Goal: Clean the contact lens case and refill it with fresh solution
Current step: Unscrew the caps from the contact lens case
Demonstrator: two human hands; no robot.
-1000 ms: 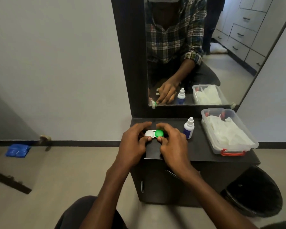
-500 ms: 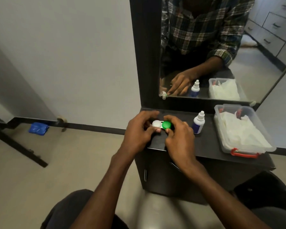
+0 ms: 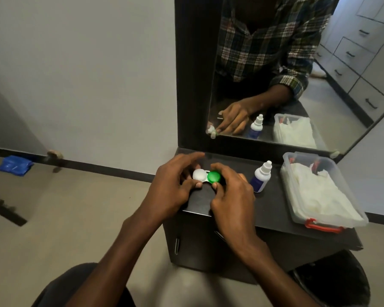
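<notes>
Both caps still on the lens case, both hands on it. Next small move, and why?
Probably twist off the green cap with the right hand while the left hand steadies the case at the white cap. Both caps look seated, so nothing can be cleaned yet, and the right thumb and fingers already pinch the green one. The solution bottle stands untouched beside it.

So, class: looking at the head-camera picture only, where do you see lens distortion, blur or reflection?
Head view: wide-angle bending tilts the mirror frame and skirting line; the mirror doubles the solution bottle and tissue box; soft blur on the dark bin at bottom right; the lens case between left hand and right hand is fairly sharp.
</notes>
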